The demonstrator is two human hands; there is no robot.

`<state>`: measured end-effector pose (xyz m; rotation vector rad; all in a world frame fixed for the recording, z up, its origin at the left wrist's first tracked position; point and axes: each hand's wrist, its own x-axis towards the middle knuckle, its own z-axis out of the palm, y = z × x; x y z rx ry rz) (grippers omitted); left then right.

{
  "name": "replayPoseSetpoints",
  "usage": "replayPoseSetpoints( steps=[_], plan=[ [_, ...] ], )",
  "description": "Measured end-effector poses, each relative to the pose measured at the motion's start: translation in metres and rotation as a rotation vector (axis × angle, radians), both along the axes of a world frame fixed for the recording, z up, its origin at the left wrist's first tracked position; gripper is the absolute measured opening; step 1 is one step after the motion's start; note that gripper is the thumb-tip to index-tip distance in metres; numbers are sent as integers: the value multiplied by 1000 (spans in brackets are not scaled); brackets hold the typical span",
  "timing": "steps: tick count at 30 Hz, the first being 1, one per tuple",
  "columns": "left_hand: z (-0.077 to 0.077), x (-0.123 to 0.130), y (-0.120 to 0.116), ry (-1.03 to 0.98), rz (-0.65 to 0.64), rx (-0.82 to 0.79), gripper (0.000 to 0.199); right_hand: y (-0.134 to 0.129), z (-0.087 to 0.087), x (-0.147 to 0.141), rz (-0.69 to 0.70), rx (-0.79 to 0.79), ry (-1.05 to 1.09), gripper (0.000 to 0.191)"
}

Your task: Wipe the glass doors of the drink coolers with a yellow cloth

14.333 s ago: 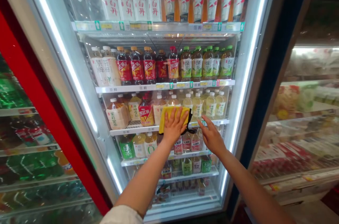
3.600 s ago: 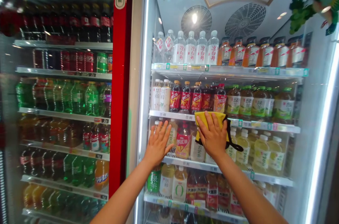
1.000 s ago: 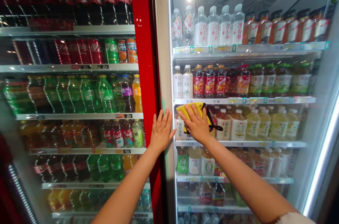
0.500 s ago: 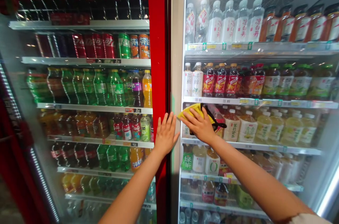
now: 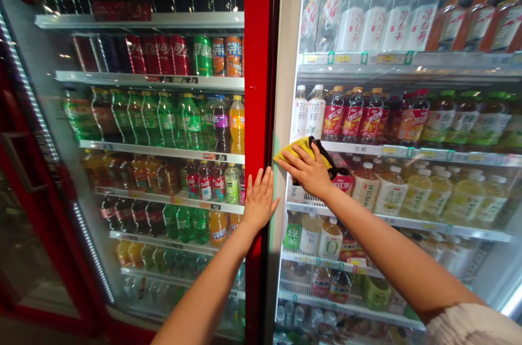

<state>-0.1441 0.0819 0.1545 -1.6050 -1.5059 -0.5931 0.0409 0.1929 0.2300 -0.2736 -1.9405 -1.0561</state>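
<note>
My left hand (image 5: 260,198) lies flat on the red door frame (image 5: 258,117) of the left drinks fridge, its fingers stretched out, holding nothing. To its right, my right hand (image 5: 309,168) presses a yellow cloth (image 5: 299,145) with a dark edge against the glass of the right fridge. The cloth's left end reaches the pale door frame (image 5: 285,111). Part of the cloth is hidden under my palm and fingers. Behind the glass near it are white-labelled tea bottles (image 5: 316,108) and a shelf edge (image 5: 361,149).
Shelves of cola, green soda bottles (image 5: 166,119) and cans (image 5: 203,55) fill the left fridge. Clear water bottles (image 5: 377,16) and pale tea bottles (image 5: 418,198) stand in the right one. A red door with a handle (image 5: 26,165) is at the far left.
The camera view has turned, shifting the fridges right in the picture. My right hand and the cloth have moved slightly up, now overlapping the shelf edge. My left hand stays on the red frame.
</note>
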Motion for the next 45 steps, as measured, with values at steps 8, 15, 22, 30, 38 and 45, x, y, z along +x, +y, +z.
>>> replayPoseSetpoints(
  steps=[8, 15, 22, 30, 38, 45],
  plan=[
    [-36, -3, -5, -38, 47, -82, 83, -6, -77, 1, 34, -148, -198, 55],
    [-65, -9, -15, -47, 57, -160, 82, -9, -111, -3, 113, -110, -313, 46],
    [-43, -9, -14, -20, 35, -39, 87, -6, -64, -6, 82, -125, -263, 50],
    [30, -1, 3, 3, 26, 74, 81, -7, 38, -17, 18, -94, -85, 47],
    [86, 1, 18, 68, 5, 187, 79, -2, 120, -20, -30, -22, 13, 49],
    [125, 3, 26, 97, 21, 219, 76, -7, 190, -23, -16, -11, 109, 44]
  ],
)
